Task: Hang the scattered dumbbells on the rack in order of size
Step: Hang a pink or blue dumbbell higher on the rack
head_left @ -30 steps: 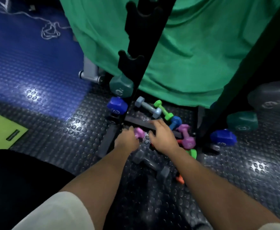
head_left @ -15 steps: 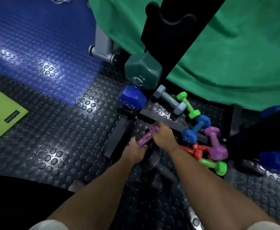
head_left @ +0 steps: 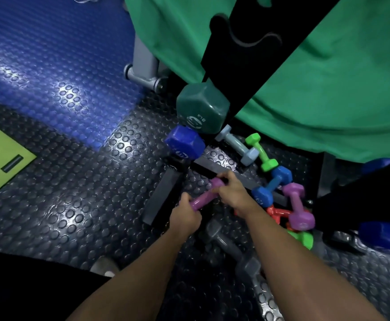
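Head view: left hand [head_left: 184, 216] and right hand [head_left: 232, 193] fingers wrapped round each end of purple dumbbell [head_left: 203, 196], just in front of rack [head_left: 247, 72] base. Risk: a loosened hold drops it onto the gray dumbbell [head_left: 226, 246] below.

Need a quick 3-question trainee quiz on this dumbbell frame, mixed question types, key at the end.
1. True or false: both hands hold the same purple dumbbell.
2. Which dumbbell lies on the floor right beside the light blue-grey dumbbell? A) bright green B) red C) dark grey
3. Fill in: the big teal dumbbell sits on the black ____.

Key: 1 true: left hand on the near end, right hand on the far end. 2 A, the bright green dumbbell. 3 rack.
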